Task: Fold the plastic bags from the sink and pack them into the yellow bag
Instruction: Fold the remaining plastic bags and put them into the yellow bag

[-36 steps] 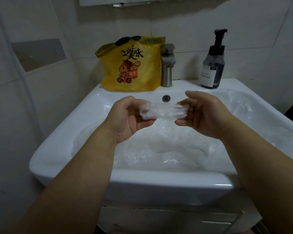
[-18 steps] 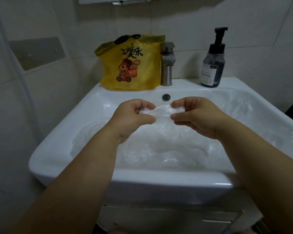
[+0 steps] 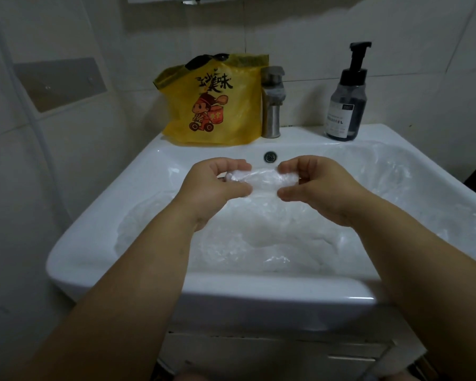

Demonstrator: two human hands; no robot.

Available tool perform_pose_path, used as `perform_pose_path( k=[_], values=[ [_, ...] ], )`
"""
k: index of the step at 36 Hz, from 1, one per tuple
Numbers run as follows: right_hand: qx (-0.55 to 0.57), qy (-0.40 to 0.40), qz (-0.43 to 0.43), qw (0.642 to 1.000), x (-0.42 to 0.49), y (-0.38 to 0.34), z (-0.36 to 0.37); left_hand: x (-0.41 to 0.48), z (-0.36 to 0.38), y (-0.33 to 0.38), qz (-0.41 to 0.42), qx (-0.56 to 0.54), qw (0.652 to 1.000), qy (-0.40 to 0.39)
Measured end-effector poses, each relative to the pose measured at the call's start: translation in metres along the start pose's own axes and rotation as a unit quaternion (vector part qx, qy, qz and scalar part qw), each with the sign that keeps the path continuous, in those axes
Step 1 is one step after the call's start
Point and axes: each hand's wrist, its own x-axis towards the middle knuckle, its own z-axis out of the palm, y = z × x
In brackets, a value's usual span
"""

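**Thin film, pinched at both ends**

We hold a small clear plastic bag (image 3: 261,178) above the sink (image 3: 231,287), one end in our left hand (image 3: 215,185), the other in our right hand (image 3: 316,185). Each grip is closed on the film, thumb below and fingers curled over. We judge it feather-light, limp and slippery, best taken by its edges. A heap of bags (image 3: 259,235) lies below, and the yellow bag (image 3: 212,105) stands behind, beside the tap (image 3: 271,103).

Bag (image 3: 212,105) on sink (image 3: 204,292) ledge, L of tap (image 3: 271,111).
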Motion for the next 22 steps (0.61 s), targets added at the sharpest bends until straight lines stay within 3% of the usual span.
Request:
perform_pose_path(
  k=[10, 14, 17, 22],
  values=[
    [-0.166, 0.035, -0.074, 0.983, 0.003, 0.006, 0.003, 0.003, 0.001, -0.008, 0.066, 0.131, 0.988, 0.042],
    [-0.204, 0.033, -0.078, 0.975, 0.001, 0.003, -0.001, 0.004, -0.001, -0.009, 0.067, 0.123, 0.99, 0.022],
    [-0.167, 0.017, -0.055, 0.984, 0.001, 0.002, -0.004, 0.004, -0.002, -0.007, 0.057, 0.083, 0.995, 0.011],
    [-0.014, -0.001, -0.022, 1.0, -0.002, -0.004, -0.005, 0.002, -0.003, -0.004, 0.021, 0.019, 0.999, -0.021]
  ],
)
